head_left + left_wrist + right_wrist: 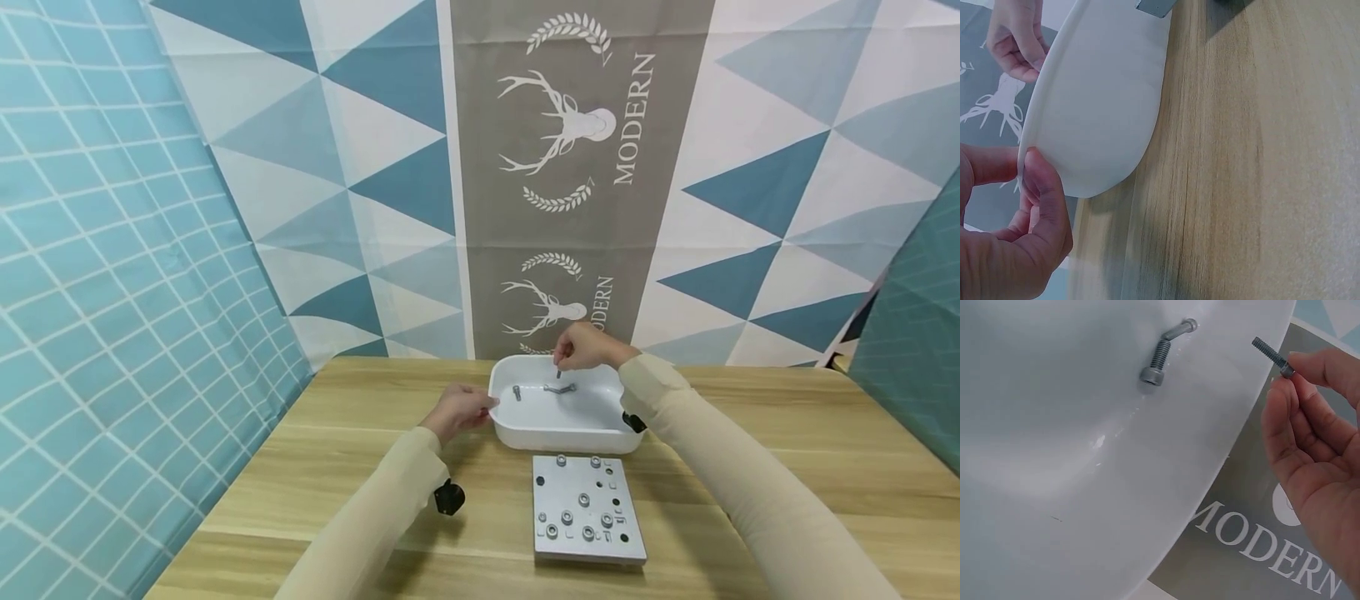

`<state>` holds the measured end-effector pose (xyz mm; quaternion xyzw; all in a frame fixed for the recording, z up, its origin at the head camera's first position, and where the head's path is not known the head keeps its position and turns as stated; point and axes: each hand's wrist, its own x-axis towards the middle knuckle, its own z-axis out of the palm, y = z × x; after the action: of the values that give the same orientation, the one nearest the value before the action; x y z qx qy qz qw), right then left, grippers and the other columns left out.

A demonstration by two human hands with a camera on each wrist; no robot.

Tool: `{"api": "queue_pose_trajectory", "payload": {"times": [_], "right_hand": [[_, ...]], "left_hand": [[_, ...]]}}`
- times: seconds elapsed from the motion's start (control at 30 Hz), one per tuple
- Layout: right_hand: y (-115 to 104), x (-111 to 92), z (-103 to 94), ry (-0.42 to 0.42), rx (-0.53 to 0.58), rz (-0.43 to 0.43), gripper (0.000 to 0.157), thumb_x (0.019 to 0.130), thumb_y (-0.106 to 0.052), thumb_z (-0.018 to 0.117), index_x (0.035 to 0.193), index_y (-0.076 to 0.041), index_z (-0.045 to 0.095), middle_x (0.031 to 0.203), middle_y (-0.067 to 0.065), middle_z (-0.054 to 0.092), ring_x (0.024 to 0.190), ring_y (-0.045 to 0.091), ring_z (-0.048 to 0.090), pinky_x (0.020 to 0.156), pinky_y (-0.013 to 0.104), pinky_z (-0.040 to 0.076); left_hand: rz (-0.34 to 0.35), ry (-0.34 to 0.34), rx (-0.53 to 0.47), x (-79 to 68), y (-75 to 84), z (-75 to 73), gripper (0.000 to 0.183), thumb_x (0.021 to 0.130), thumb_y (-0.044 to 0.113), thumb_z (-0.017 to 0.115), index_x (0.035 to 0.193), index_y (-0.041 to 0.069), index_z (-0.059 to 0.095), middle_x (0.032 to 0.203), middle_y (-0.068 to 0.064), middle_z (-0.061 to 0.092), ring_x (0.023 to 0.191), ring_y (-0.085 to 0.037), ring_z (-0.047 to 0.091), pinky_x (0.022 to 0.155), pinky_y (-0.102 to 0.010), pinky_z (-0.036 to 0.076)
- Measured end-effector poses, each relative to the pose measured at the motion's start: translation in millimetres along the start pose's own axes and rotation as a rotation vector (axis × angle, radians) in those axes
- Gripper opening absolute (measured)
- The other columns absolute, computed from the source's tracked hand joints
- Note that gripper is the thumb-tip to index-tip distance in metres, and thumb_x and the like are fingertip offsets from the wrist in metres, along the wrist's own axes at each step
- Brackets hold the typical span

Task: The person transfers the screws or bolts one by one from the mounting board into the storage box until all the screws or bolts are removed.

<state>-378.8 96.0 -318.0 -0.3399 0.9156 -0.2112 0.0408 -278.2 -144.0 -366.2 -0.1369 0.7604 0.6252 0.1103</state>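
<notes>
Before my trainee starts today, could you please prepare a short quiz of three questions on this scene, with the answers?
1. What does the right hand pinch?
2. True or false: the metal plate lies inside the white tub.
3. Which hand grips the tub? a) right b) left c) both

Key:
1. A screw.
2. False: the plate lies on the table, in front of the tub.
3. b: the left hand pinches its rim.

I see a plain white rounded tub (566, 439) and a grey threaded metal screw (1270, 354). Blue-and-white triangles pattern the cloth backdrop (480, 225).
</notes>
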Motion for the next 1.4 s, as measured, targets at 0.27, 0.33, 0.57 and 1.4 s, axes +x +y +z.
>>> {"api": "queue_pose_trajectory", "payload": {"times": [0.27,0.33,0.57,1.4], "right_hand": [[3.9,-1.1,0.2,0.01,-0.002,0.033,0.004,0.078,-0.007,0.071,0.081,-0.004,0.071,0.078,0.006,0.07,0.068,0.008,0.058,0.063,0.017,0.049],[3.4,-2.1,-0.9,0.012,-0.001,0.034,0.003,0.079,-0.007,0.07,0.08,-0.004,0.071,0.078,0.006,0.07,0.068,0.008,0.058,0.063,0.017,0.049],[2.4,-5.5,-4.7,-0.009,-0.013,0.032,0.003,0.079,-0.008,0.071,0.08,-0.005,0.072,0.077,0.005,0.07,0.066,0.008,0.058,0.062,0.017,0.049],[-31.5,-47.6,-16.4,-0.058,0.001,-0.099,0.004,0.081,-0.01,0.072,0.078,-0.008,0.07,0.074,0.001,0.068,0.065,0.006,0.057,0.061,0.018,0.051]], "left_hand": [[0.005,0.002,-0.001,-0.2,0.8,0.6,0.025,0.087,0.006,0.066,0.108,-0.008,0.063,0.085,-0.005,0.057,0.072,-0.011,0.057,0.087,-0.029,0.058],[0.006,0.004,-0.003,0.3,0.5,0.8,0.023,0.087,0.006,0.066,0.106,-0.007,0.064,0.084,-0.005,0.057,0.071,-0.011,0.056,0.084,-0.028,0.058],[-0.003,0.009,0.0,1.0,-0.4,0.6,0.022,0.087,0.007,0.067,0.105,-0.006,0.064,0.084,-0.005,0.058,0.07,-0.011,0.057,0.075,-0.022,0.058],[0.011,0.019,0.0,-0.1,1.7,0.7,0.024,0.087,0.006,0.067,0.107,-0.007,0.065,0.083,-0.005,0.059,0.071,-0.011,0.057,0.078,-0.025,0.059]]}}
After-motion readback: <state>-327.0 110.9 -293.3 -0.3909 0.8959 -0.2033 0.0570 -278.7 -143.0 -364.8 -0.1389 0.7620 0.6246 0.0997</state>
